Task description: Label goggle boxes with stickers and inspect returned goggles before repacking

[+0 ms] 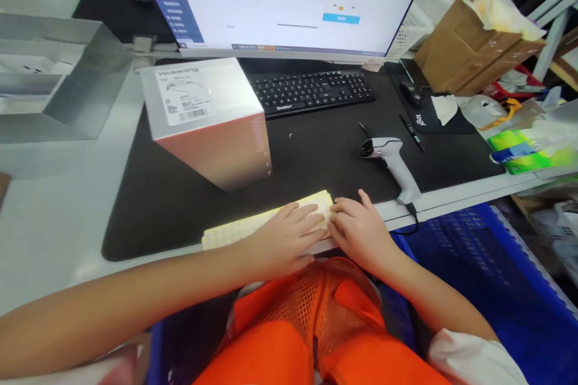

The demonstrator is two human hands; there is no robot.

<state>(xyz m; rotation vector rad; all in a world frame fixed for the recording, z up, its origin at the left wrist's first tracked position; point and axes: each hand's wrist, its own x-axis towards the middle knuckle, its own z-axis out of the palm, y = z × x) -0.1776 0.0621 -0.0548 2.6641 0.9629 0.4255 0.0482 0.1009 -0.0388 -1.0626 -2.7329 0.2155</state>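
A pale yellow sheet of small stickers (244, 227) lies at the front edge of the black desk mat (316, 156). My left hand (282, 239) rests flat on the sheet with its fingers stretched out. My right hand (359, 230) is beside it, with its fingertips pinched at the sheet's right end. A silver and pink box (208, 117) with a white label stands on the mat behind the hands, to the left.
A handheld barcode scanner (391, 159) lies on the mat to the right. Behind are a black keyboard (311, 91), a mouse (413, 95) and a monitor (289, 0). A blue crate (487, 277) sits at lower right, cardboard boxes (469, 48) at far right.
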